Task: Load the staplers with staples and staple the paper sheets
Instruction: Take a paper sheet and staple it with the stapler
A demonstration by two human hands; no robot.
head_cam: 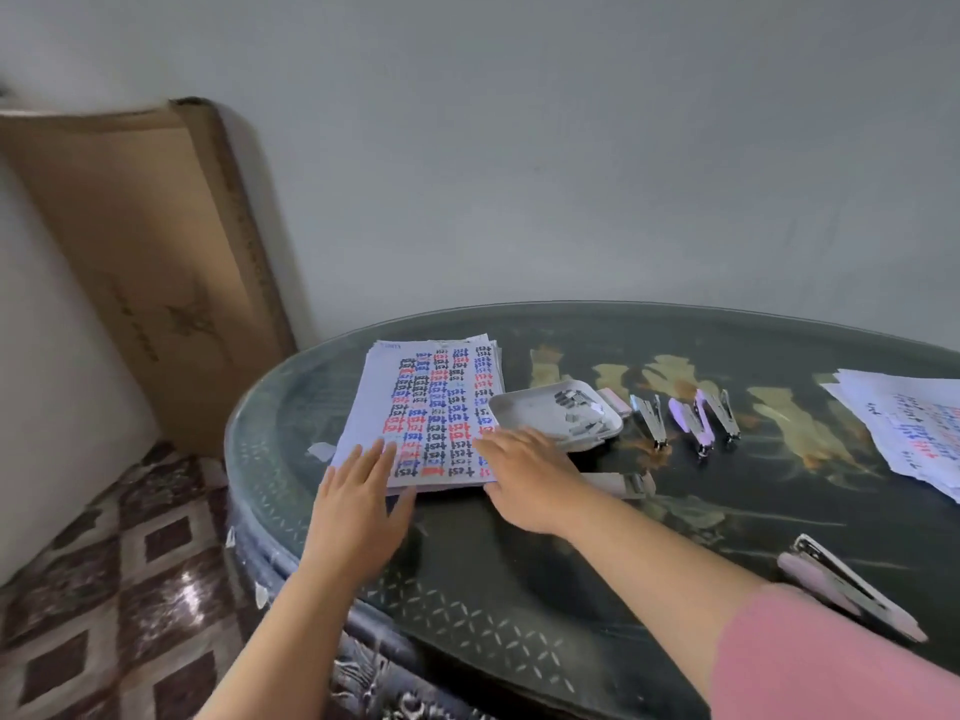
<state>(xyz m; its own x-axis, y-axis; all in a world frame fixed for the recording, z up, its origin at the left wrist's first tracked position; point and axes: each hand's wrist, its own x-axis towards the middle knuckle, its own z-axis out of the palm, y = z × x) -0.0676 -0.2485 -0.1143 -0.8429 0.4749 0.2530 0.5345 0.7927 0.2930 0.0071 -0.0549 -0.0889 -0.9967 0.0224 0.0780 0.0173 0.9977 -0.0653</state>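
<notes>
Gleaming dark glass-topped table (571,589), grey wall (571,148)

Both hands reach forward, palms down, fingers spread

The left hand (358,504) lies flat with its fingers extended and slightly fanned, fingertips pointing away from the body, the bare forearm rising from the lower left edge of view. The right hand (524,480) is also open and flat, angled toward the left, its fingers stretched out and thumb tucked low, wrist straight. The right forearm crosses diagonally from the lower right, bare up to a pink sleeve (831,662) at the upper arm. Neither hand grips anything; the two stay apart
</notes>
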